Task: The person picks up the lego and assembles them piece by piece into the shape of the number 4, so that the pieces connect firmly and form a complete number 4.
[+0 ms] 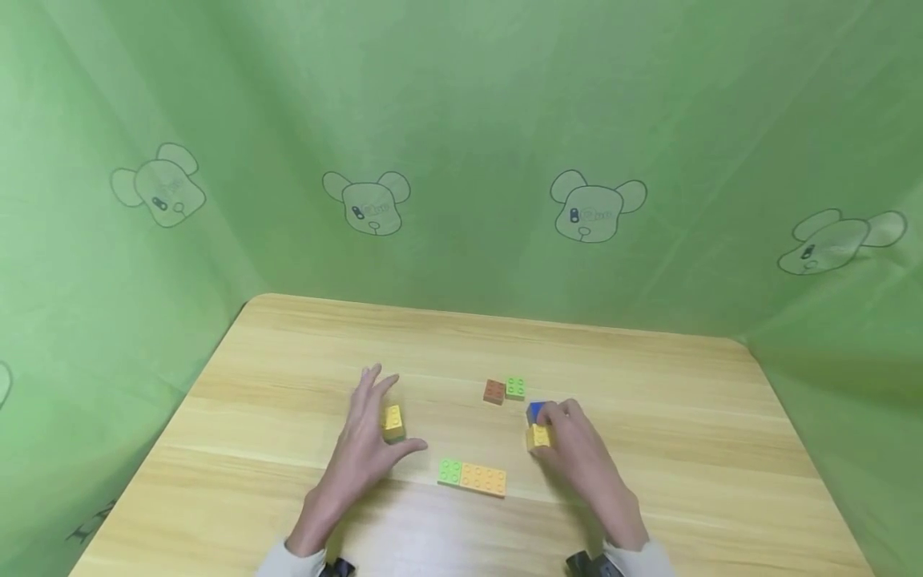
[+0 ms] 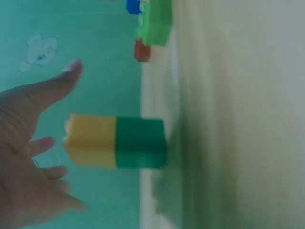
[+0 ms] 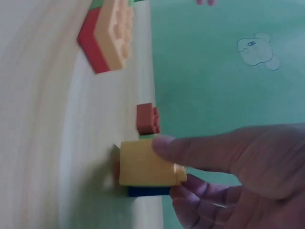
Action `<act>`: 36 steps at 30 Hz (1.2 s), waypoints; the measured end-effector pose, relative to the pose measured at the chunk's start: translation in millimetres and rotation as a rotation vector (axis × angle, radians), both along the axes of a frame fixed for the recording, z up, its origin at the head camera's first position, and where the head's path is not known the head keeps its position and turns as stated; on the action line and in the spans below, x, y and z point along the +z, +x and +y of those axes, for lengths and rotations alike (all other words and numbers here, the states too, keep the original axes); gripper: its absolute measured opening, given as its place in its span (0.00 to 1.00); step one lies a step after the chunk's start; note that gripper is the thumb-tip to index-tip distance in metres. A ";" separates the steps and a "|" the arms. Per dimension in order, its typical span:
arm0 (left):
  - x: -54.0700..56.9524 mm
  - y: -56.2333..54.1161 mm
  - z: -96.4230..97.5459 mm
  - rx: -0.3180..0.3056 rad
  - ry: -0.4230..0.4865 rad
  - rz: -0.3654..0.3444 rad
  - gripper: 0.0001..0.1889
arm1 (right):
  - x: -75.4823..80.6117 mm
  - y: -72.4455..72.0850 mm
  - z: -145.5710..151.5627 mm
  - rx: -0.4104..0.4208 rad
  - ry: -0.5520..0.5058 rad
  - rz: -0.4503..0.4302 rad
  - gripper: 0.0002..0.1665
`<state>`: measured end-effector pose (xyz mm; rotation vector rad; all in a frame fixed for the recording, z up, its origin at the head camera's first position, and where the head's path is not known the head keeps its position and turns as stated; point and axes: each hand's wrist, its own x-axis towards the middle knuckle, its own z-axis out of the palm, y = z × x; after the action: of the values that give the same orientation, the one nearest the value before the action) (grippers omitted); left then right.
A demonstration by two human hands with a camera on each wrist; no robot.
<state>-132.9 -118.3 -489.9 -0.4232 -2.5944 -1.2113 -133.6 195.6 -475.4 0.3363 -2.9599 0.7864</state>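
On the left, my left hand (image 1: 358, 450) has its fingers and thumb spread around a small stack, a yellow toy brick (image 2: 91, 141) on top of a dark green brick (image 2: 140, 142). A gap shows between the thumb and the stack in the left wrist view. My right hand (image 1: 579, 450) pinches another yellow brick (image 3: 145, 163) between thumb and fingers. Right behind that one is a blue brick (image 1: 534, 411), partly hidden by the fingers. Whether the held brick touches the table, I cannot tell.
Between the hands, nearer the front, lies a row with a light green brick (image 1: 449, 471) and an orange brick (image 1: 484, 479), the latter over a red brick (image 3: 94, 42). Farther back sit a brown-red brick (image 1: 493, 392) and a small green brick (image 1: 515, 389). Green cloth (image 1: 469, 96) surrounds the wooden table (image 1: 649, 377).
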 end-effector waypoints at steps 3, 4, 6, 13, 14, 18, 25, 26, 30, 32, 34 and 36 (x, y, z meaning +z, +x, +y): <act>5.6 4.8 13.0 -0.059 0.064 0.153 0.49 | 7.6 -0.1 -8.2 0.001 -0.035 -0.030 0.24; 6.5 6.1 18.3 -0.084 0.066 0.210 0.46 | 10.6 -0.2 -12.3 0.003 -0.055 -0.037 0.24; 8.1 8.7 28.7 -0.141 0.059 0.271 0.42 | 16.7 -0.8 -21.8 0.020 -0.107 -0.045 0.24; 6.8 10.8 53.8 -0.334 0.006 0.065 0.44 | 27.2 -0.9 -49.8 0.172 -0.225 0.025 0.22; 6.3 10.4 55.3 -0.344 0.002 0.049 0.44 | 27.0 -0.8 -52.1 0.195 -0.229 0.039 0.21; 4.9 8.7 56.4 -0.331 0.018 0.032 0.39 | 23.9 -0.7 -56.2 0.282 -0.247 0.078 0.21; 5.1 7.1 48.1 -0.222 0.120 -0.027 0.30 | 9.3 -18.4 -55.5 0.166 -0.230 0.074 0.17; 5.1 6.9 46.9 -0.211 0.135 -0.035 0.29 | 6.0 -22.1 -55.5 0.138 -0.199 0.083 0.17; 4.0 6.0 44.3 -0.189 0.209 -0.065 0.28 | -7.5 -34.9 -57.6 0.103 -0.067 0.083 0.21; 3.3 5.6 44.0 -0.187 0.237 -0.076 0.28 | -12.5 -39.3 -59.8 0.105 -0.018 0.058 0.23; 2.7 5.6 44.0 -0.189 0.255 -0.091 0.27 | -16.9 -42.7 -62.4 0.104 0.025 0.023 0.24; 2.6 5.7 44.2 -0.193 0.263 -0.103 0.27 | -21.1 -44.9 -64.3 0.105 0.052 0.012 0.25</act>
<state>-127.2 -74.1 -487.3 -0.5805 -2.4727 -1.6546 -178.5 131.4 -496.5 0.5008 -2.9767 0.7156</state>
